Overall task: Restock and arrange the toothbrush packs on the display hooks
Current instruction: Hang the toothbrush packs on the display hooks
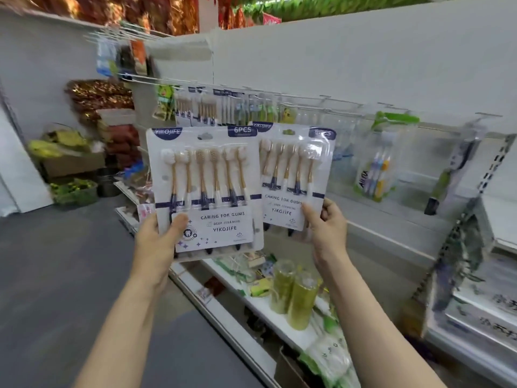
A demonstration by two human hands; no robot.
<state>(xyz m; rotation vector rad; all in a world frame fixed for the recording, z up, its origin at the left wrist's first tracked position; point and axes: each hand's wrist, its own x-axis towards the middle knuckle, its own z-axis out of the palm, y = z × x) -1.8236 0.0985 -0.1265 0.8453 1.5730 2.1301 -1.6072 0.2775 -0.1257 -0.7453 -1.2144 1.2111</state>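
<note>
While both packs are in hand and off the hooks, this reads as the carry-and-align step, nothing hung yet. Left hand [159, 236] pinches the near 6-piece YIKOJIFE toothbrush pack [205, 189] at its lower-left corner, thumb on the front card, fingers hidden behind. Right hand [326, 228] grips the second YIKOJIFE pack [296, 175] at its lower-right corner, thumb in front, fingers curled round the edge. Near pack overlaps the second one's left side; both upright, faces toward the camera.

Below them: lower shelf [260, 306] with two yellow-green bottles [292, 292] and mixed small packets.

Behind: row of display hooks [330, 100] on the back panel. Matching gold-handled packs [195, 107] already hang at the left end, other brush packs beside them, a clear pack with coloured brushes [376, 175] to the right. View is motion-blurred, so can't tell which hook has free room.

Next move, my read: raise one pack, line its top hang-hole [203, 136] with the hook tip at the matching row, slide it back. Probably needs one pack parked or both hands on one.
</note>
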